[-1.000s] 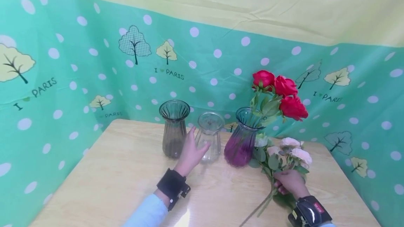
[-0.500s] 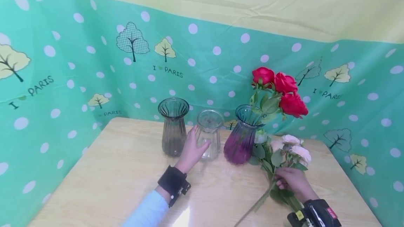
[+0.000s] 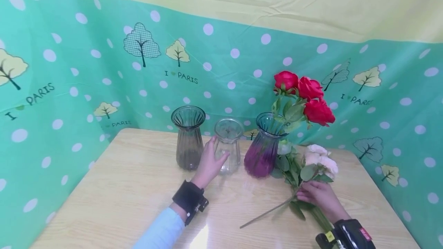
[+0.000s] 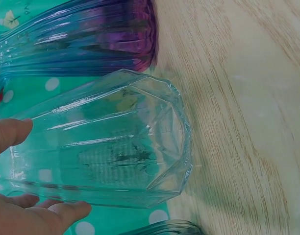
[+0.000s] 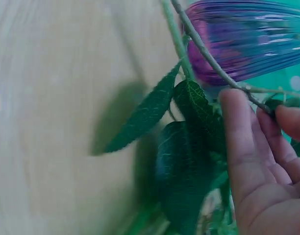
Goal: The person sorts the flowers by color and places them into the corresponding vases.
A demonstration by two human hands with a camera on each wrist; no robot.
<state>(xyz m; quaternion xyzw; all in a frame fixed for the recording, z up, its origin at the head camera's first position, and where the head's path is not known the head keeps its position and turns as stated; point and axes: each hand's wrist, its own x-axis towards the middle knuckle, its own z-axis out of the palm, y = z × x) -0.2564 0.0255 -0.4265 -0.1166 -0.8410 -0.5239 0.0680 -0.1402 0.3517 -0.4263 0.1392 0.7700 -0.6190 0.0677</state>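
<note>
My left hand [image 3: 210, 164] holds the clear glass vase [image 4: 106, 152] by its upper part, thumb on one side and fingers on the other. The vase stands on the table. My right hand [image 3: 320, 199] pinches a thin flower stem [image 5: 209, 56] between thumb and fingers. The stem's bare end points left over the table in the head view. Pale pink flowers [image 3: 327, 166] with green leaves [image 5: 191, 171] lie around and beyond this hand. Just left of them stands a blue-and-purple vase [image 3: 261, 156] with red roses [image 3: 319, 111] leaning right from its mouth.
A grey glass vase [image 3: 189, 145] stands close to the left of the clear one. A whitish flower [image 3: 284, 147] lies behind the leaves, beside the purple vase. Behind the wooden table [image 3: 121, 191] hangs a green and yellow printed cloth [image 3: 221, 68].
My right hand has swung the pinched stem so its lower end moves up and left, apart from the other stems. My left hand stays at the clear vase. The head view has shifted slightly.
</note>
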